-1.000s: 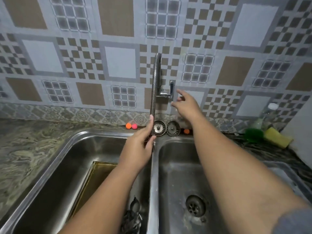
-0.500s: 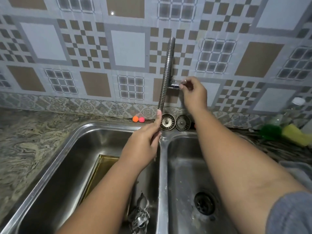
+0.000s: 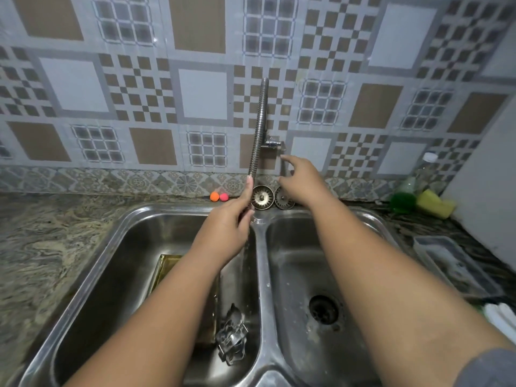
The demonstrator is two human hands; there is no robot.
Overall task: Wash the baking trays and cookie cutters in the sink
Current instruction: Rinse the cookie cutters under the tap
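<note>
A steel double sink (image 3: 259,263) fills the lower view. In its left basin lies a gold-coloured baking tray (image 3: 164,268), partly hidden by my left arm, with shiny metal cookie cutters (image 3: 231,336) near the front. A flexible metal faucet hose (image 3: 258,129) hangs from the tiled wall. My left hand (image 3: 226,230) grips the hose's lower end over the left basin, and water runs down from it onto the cutters. My right hand (image 3: 301,182) hovers just below the tap handle (image 3: 275,145), fingers loose, holding nothing.
Two sink strainers (image 3: 272,197) lean against the wall behind the divider, beside orange and pink balls (image 3: 219,196). A soap bottle (image 3: 413,185), green scrubber and yellow sponge (image 3: 435,203) sit at back right. A clear plastic container (image 3: 452,263) lies on the right counter.
My right hand has let go of the tap handle and dropped below it. Water now runs from the hose. My left hand keeps its grip on the hose.
</note>
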